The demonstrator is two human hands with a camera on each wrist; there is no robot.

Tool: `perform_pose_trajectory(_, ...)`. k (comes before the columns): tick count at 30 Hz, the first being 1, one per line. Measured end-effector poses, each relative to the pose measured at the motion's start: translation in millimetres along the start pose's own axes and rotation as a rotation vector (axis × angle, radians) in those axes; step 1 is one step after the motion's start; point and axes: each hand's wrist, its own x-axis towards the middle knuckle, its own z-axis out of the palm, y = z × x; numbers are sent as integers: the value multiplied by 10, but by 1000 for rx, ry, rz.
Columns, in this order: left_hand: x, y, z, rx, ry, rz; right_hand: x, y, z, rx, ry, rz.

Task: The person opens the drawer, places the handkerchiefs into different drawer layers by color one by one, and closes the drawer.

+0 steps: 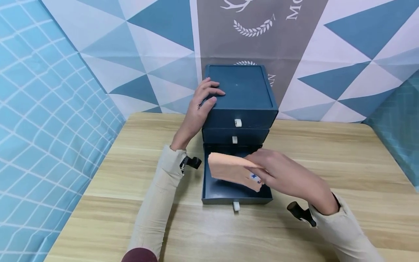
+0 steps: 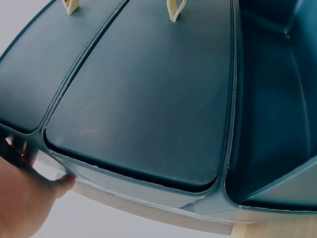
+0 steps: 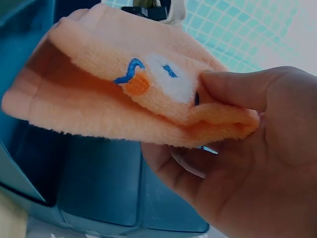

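Note:
A folded peach towel (image 1: 230, 169) with an embroidered white and blue patch is pinched by my right hand (image 1: 278, 174) between thumb and fingers. It hangs over the pulled-out bottom drawer (image 1: 237, 201) of a dark blue drawer box (image 1: 240, 87). Seen from the right wrist, the towel (image 3: 124, 94) is fuzzy and folded over on itself, with the thumb on top. My left hand (image 1: 201, 103) rests on the left edge of the box's top, fingers spread over it. In the left wrist view the left thumb (image 2: 62, 186) lies along the box's side.
Above the open drawer, the middle drawer (image 1: 252, 136) and top drawer (image 1: 255, 119) are closed, each with a white pull tab. The box stands at the back of a wooden table (image 1: 131, 174), close to a patterned cloth backdrop (image 1: 157, 54). Blue gridded cloth (image 1: 39, 127) hangs at the left.

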Motion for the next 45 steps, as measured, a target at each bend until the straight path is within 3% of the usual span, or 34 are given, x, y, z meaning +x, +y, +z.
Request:
perform_pose_trajectory(6,47,-227,1,11,10,32,137,112,104,187,-136,-21)
perform_pose_trajectory(12,59,-379,-2,23,15,60,270,181,257,245,-234,-82)
perform_pose_trajectory(17,47,-319,19,20,8,55,295,252,314,290,-244,-108)
perform_pose_trajectory(21,27,-140,18,1,6,37,324,345,313,342,-251,-66)
perform_pose_trajectory(25,5,31,10,5,5,12,377,442,336,287,-218,3)
perform_pose_trajectory(28,0,74,10,12,9,14,422,504,373,226,-185,37)
perform_pose_trajectory(35,0,52,8,3,12,23,479,589,461,154,-151,55)
perform_pose_trajectory(45,-1,38,16,0,19,40,549,690,619,-23,-22,53)
